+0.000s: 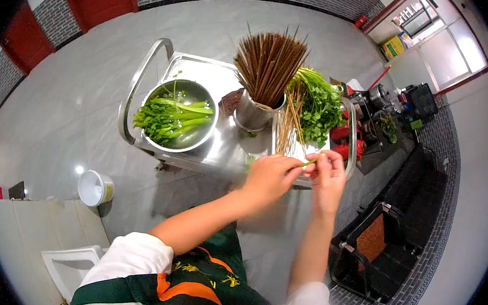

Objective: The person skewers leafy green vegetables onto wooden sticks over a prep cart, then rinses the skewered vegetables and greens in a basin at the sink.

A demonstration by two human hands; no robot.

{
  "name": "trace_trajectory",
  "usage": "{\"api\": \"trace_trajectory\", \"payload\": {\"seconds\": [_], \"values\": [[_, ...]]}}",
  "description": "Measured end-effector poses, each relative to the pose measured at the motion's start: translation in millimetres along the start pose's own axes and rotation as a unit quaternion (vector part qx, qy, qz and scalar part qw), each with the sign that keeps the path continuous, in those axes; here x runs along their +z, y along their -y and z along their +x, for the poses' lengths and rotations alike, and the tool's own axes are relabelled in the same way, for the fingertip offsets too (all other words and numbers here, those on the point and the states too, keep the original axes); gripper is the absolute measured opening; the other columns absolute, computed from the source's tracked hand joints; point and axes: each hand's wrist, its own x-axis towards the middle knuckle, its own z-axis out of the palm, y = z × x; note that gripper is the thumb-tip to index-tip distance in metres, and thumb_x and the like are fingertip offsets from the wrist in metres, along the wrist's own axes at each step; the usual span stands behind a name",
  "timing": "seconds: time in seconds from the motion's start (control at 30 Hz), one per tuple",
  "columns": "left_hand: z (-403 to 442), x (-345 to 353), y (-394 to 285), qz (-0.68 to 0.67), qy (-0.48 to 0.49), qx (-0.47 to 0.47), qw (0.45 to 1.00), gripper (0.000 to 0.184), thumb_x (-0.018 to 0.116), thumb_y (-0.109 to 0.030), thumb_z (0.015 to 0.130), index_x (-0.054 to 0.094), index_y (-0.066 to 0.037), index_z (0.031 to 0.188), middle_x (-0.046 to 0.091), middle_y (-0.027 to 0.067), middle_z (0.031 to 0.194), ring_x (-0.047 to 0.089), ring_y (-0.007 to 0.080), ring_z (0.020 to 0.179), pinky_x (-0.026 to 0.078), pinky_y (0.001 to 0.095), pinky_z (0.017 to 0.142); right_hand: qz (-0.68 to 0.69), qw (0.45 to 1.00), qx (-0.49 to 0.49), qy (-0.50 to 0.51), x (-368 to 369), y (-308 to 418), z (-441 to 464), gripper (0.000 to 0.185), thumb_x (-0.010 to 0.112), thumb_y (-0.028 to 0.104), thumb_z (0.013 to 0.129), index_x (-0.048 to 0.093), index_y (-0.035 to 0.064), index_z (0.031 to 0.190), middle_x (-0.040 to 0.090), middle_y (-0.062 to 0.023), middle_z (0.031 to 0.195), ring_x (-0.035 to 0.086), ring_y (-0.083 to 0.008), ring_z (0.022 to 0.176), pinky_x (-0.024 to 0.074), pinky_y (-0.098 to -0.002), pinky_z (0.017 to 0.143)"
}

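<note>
A short thin green stem (pixel 310 162) runs between the fingertips of my two hands, above the cart's near edge. My right hand (pixel 329 179) is closed in a pinch on it. My left hand (pixel 270 178) has its thumb and fingers drawn together at the stem's other end. Just beyond the hands, light wooden skewers (pixel 288 127) lie on the tray beside a heap of leafy green herbs (pixel 323 110). A metal canister (pixel 254 114) stands behind, packed with upright brown sticks (pixel 271 66). Left of it, a steel bowl (pixel 214 128) holds green leafy stalks (pixel 175 118) in water.
The metal cart (pixel 220 161) has a raised handle (pixel 136 89) on its left. A white bucket (pixel 95 188) stands on the floor at left. Red thermos flasks (pixel 342 131) and a pot (pixel 379 95) are at right, with black chairs (pixel 383 244) along the wall.
</note>
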Motion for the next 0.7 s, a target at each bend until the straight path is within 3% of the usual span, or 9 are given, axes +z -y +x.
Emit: {"api": "trace_trajectory", "payload": {"seconds": [0.03, 0.1, 0.13, 0.2, 0.23, 0.3, 0.57, 0.63, 0.7], "values": [[-8.7, -7.9, 4.6, 0.001, -0.003, -0.001, 1.0, 0.015, 0.058, -0.018, 0.077, 0.062, -0.008, 0.088, 0.062, 0.0079, 0.076, 0.058, 0.0233, 0.064, 0.045, 0.032, 0.057, 0.005, 1.0, 0.013, 0.009, 4.7, -9.0, -5.5, 0.012, 0.049, 0.01, 0.086, 0.046, 0.0015, 0.092, 0.059, -0.0128, 0.083, 0.054, -0.0094, 0.062, 0.0446, -0.0204, 0.056], [-23.8, -22.1, 15.4, -0.058, 0.051, -0.099, 0.992, 0.015, 0.055, -0.015, 0.079, 0.061, -0.006, 0.09, 0.061, 0.0078, 0.071, 0.058, 0.0168, 0.059, 0.044, 0.0279, 0.054, 0.033, 0.996, 0.067, 0.041, 12.8, -24.8, -12.0, 0.017, 0.053, 0.005, 0.082, 0.046, -0.0003, 0.097, 0.059, -0.014, 0.086, 0.055, -0.0107, 0.065, 0.0459, -0.021, 0.059], [-28.8, -28.8, 18.9, -0.058, 0.049, -0.1, 0.992, 0.015, 0.055, -0.015, 0.079, 0.061, -0.006, 0.09, 0.061, 0.0078, 0.071, 0.058, 0.0168, 0.059, 0.044, 0.0279, 0.054, 0.041, 0.993, 0.09, 0.064, 17.2, -28.1, -14.0, 0.021, 0.053, 0.004, 0.082, 0.045, -0.0011, 0.101, 0.059, -0.0145, 0.088, 0.056, -0.0112, 0.067, 0.0461, -0.0213, 0.06], [-33.2, -39.0, 23.8, -0.15, 0.109, -0.214, 0.959, 0.018, 0.05, -0.022, 0.082, 0.061, -0.009, 0.088, 0.06, 0.0068, 0.067, 0.057, 0.02, 0.059, 0.043, 0.0303, 0.054, 0.05, 0.988, 0.114, 0.091, 20.3, -32.2, -13.5, 0.026, 0.054, 0.004, 0.081, 0.045, -0.0019, 0.105, 0.059, -0.015, 0.09, 0.056, -0.0116, 0.069, 0.0464, -0.0216, 0.062], [-35.2, -41.1, 25.0, -0.149, 0.105, -0.218, 0.959, 0.018, 0.05, -0.022, 0.082, 0.061, -0.009, 0.088, 0.06, 0.0068, 0.067, 0.057, 0.02, 0.059, 0.043, 0.0303, 0.054, 0.059, 0.983, 0.131, 0.117, 20.2, -33.6, -12.6, 0.03, 0.054, 0.003, 0.08, 0.043, -0.0023, 0.108, 0.058, -0.0154, 0.092, 0.056, -0.012, 0.071, 0.0465, -0.0218, 0.063], [-32.2, -44.3, 27.7, -0.177, 0.098, -0.207, 0.957, 0.019, 0.051, -0.017, 0.084, 0.06, -0.001, 0.09, 0.055, 0.0016, 0.061, 0.052, 0.0064, 0.056, 0.041, 0.0217, 0.051, 0.07, 0.975, 0.148, 0.152, 23.2, -33.6, -3.1, 0.035, 0.055, 0.003, 0.08, 0.042, -0.0028, 0.111, 0.058, -0.0158, 0.093, 0.056, -0.0123, 0.073, 0.0466, -0.022, 0.064], [-20.4, -36.3, 35.5, -0.13, 0.087, -0.193, 0.969, 0.02, 0.049, -0.019, 0.085, 0.059, -0.002, 0.087, 0.05, -0.0001, 0.056, 0.046, 0.0054, 0.052, 0.039, 0.0224, 0.049, -0.008, 0.966, 0.142, 0.216, 17.9, -34.8, 19.5, 0.035, 0.059, 0.001, 0.076, 0.047, -0.0006, 0.108, 0.06, -0.0111, 0.09, 0.058, -0.014, 0.077, 0.0468, -0.0244, 0.071], [-19.8, -34.9, 38.4, -0.086, 0.103, -0.226, 0.965, 0.019, 0.047, -0.023, 0.083, 0.057, -0.008, 0.088, 0.057, 0.0148, 0.071, 0.055, 0.0332, 0.064, 0.041, 0.0389, 0.057, -0.075, 0.969, 0.087, 0.22, 16.4, -48.5, 22.5, 0.032, 0.059, 0.001, 0.075, 0.048, 0.0003, 0.105, 0.06, -0.0098, 0.088, 0.058, -0.0133, 0.076, 0.0466, -0.0245, 0.071], [-26.3, -29.5, 49.1, -0.024, 0.09, -0.224, 0.97, 0.018, 0.046, -0.022, 0.082, 0.057, -0.008, 0.088, 0.058, 0.0153, 0.072, 0.054, 0.0347, 0.067, 0.041, 0.0407, 0.059, -0.213, 0.958, 0.012, 0.192, 22.5, -61.8, 16.5, 0.022, 0.059, 0.0, 0.074, 0.052, 0.0014, 0.096, 0.061, -0.0085, 0.083, 0.059, -0.0136, 0.073, 0.0465, -0.0247, 0.069]]}}
